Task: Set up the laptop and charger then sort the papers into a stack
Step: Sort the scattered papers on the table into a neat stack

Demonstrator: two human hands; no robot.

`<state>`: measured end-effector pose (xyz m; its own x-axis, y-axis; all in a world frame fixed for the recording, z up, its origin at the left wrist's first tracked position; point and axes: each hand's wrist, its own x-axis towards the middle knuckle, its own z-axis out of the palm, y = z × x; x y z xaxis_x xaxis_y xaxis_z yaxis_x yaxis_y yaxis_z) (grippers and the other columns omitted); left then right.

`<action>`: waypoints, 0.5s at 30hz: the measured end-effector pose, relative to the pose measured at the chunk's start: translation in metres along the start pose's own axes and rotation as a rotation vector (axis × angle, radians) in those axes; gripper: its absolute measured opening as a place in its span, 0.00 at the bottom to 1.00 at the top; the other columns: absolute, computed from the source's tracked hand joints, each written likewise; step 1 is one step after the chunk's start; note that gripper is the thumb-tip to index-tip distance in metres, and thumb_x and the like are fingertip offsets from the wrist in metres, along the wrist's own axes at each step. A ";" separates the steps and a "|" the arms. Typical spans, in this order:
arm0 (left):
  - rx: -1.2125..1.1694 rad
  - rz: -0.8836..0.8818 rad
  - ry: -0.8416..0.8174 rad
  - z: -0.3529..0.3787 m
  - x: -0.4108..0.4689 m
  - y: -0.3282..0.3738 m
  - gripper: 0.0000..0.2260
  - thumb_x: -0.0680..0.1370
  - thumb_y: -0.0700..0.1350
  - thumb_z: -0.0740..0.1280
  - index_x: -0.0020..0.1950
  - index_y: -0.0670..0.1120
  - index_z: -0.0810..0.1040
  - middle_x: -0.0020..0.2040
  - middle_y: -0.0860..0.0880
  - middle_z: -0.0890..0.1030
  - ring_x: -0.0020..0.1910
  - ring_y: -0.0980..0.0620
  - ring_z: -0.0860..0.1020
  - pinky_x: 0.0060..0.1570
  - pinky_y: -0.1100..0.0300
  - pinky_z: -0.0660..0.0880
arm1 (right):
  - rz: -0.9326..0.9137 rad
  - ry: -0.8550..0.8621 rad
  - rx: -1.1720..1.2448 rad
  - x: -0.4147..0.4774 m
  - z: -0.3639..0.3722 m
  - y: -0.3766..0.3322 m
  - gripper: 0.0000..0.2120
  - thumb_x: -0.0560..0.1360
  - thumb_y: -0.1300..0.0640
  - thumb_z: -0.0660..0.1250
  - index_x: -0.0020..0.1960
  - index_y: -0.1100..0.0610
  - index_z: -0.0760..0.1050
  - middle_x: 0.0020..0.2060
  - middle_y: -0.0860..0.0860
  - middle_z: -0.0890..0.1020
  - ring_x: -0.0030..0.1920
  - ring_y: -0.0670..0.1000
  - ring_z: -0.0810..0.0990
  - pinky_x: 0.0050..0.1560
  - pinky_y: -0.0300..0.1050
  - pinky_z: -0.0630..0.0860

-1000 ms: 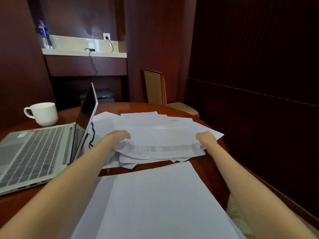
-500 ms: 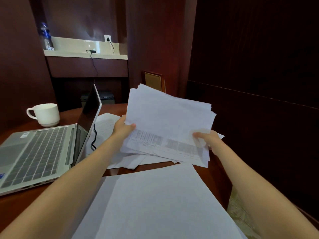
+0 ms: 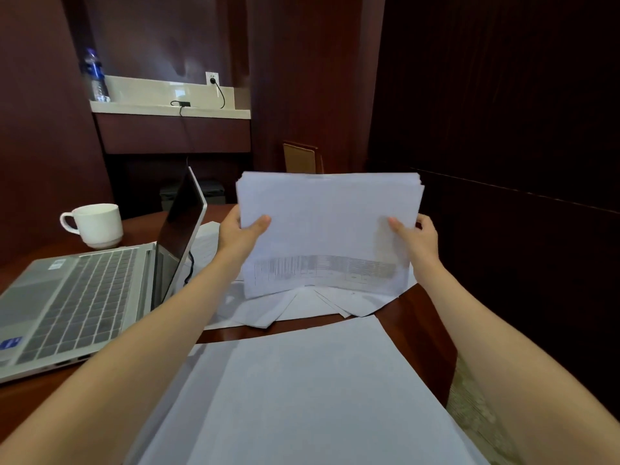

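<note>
The papers (image 3: 328,229) stand upright as a bundle just right of the laptop (image 3: 84,297), level with its open screen. Their lower edge appears to rest on loose sheets (image 3: 302,308) fanned on the table (image 3: 419,317). The left hand (image 3: 238,234) grips the bundle's side nearer the laptop and the right hand (image 3: 421,236) grips the far side. Each has its thumb on the front face and its fingers hidden behind.

I judge this bundle light but floppy. It is thin enough to bow in the middle, and sheet slides easily on sheet. The top corner farthest from the laptop already shows stepped, uneven edges. The sensible hold is the one in use, on both side edges at about mid-height. It should be firm enough to keep the sheets up and slack enough that they settle square when tapped down. Squeezing inward would buckle them.

A flat pile (image 3: 302,397) lies right of the laptop, closer to the person. A black cable (image 3: 191,263) hangs just behind the laptop's screen.
</note>
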<state>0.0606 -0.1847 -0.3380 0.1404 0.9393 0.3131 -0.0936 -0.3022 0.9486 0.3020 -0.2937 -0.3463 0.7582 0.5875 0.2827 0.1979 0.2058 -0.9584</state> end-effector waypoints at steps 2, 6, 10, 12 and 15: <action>-0.029 -0.017 0.014 -0.001 0.000 0.000 0.16 0.75 0.40 0.69 0.61 0.44 0.73 0.52 0.50 0.77 0.50 0.51 0.76 0.40 0.65 0.73 | 0.013 0.011 0.018 -0.001 -0.001 0.003 0.24 0.73 0.55 0.70 0.65 0.60 0.67 0.55 0.51 0.76 0.52 0.51 0.76 0.50 0.45 0.73; -0.072 -0.046 0.013 0.002 -0.001 -0.001 0.17 0.74 0.41 0.71 0.62 0.43 0.74 0.52 0.49 0.78 0.50 0.51 0.77 0.41 0.64 0.73 | 0.021 -0.085 0.063 -0.004 0.000 0.002 0.21 0.73 0.56 0.69 0.64 0.59 0.70 0.54 0.51 0.77 0.50 0.49 0.78 0.46 0.40 0.74; -0.048 -0.048 0.029 0.006 0.000 -0.004 0.17 0.75 0.40 0.70 0.63 0.42 0.73 0.55 0.47 0.78 0.51 0.51 0.76 0.48 0.59 0.73 | 0.060 -0.132 0.044 -0.004 0.001 0.001 0.18 0.75 0.57 0.67 0.63 0.60 0.72 0.53 0.51 0.78 0.47 0.47 0.77 0.41 0.37 0.72; -0.039 -0.055 0.044 0.007 0.002 -0.006 0.18 0.75 0.40 0.69 0.64 0.41 0.73 0.58 0.46 0.78 0.54 0.49 0.76 0.51 0.58 0.72 | 0.094 -0.135 -0.002 -0.002 -0.001 0.004 0.17 0.76 0.58 0.66 0.63 0.61 0.73 0.55 0.53 0.78 0.51 0.52 0.77 0.42 0.40 0.74; 0.011 -0.048 0.054 0.007 0.006 -0.006 0.19 0.75 0.41 0.69 0.65 0.42 0.70 0.61 0.45 0.77 0.59 0.47 0.76 0.54 0.56 0.73 | 0.097 -0.122 -0.106 -0.002 0.000 0.006 0.14 0.78 0.59 0.64 0.62 0.62 0.74 0.56 0.55 0.79 0.53 0.53 0.78 0.50 0.46 0.74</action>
<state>0.0692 -0.1784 -0.3419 0.0915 0.9601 0.2644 -0.0767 -0.2579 0.9631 0.3017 -0.2942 -0.3524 0.6976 0.6922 0.1850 0.1966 0.0634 -0.9784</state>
